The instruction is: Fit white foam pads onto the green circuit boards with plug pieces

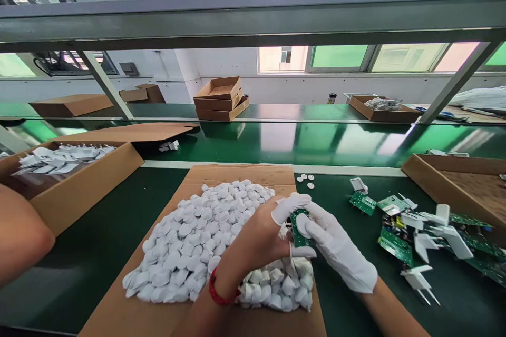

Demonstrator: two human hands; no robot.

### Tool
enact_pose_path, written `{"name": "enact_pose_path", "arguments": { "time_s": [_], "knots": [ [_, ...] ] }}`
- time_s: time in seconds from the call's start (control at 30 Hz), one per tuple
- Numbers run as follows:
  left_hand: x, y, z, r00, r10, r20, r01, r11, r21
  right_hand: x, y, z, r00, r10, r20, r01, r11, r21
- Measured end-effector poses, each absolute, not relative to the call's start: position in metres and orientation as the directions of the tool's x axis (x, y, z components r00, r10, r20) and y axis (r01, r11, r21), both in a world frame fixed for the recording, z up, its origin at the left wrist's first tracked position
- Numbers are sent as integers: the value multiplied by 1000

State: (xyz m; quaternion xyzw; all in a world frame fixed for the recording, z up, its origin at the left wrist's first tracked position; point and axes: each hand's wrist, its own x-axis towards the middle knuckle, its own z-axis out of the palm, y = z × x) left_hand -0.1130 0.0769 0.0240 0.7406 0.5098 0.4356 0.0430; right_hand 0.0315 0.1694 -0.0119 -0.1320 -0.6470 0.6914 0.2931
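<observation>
My left hand (261,229), with white finger coverings and a red bracelet at the wrist, is closed around a small green circuit board (301,238). My right hand (338,247), in a white glove, pinches a white round disc (302,225) against the face of that board. Whether the disc is stuck to the board I cannot tell. Under and left of my hands, a large heap of white round pieces (193,237) covers much of a cardboard sheet (288,174). A few loose white discs (310,186) lie just beyond my hands.
Right of me lie several circuit boards (395,246) with white plastic parts and wires, beside a cardboard box (435,179). At left stands a box of white parts (90,184), near another person's arm (23,237). A metal beam (253,21) crosses overhead; stacked trays (221,102) sit behind.
</observation>
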Motion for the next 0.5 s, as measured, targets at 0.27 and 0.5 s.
{"name": "enact_pose_path", "arguments": {
  "time_s": [0.27,0.5],
  "knots": [
    [-107,77,23,187,797,575,828,-443,344,29,169,-9,-814,548,194,-86,217,-972],
    [-104,82,21,259,738,622,855,-476,208,27,166,-15,-763,628,156,-141,73,-987]
  ]
}}
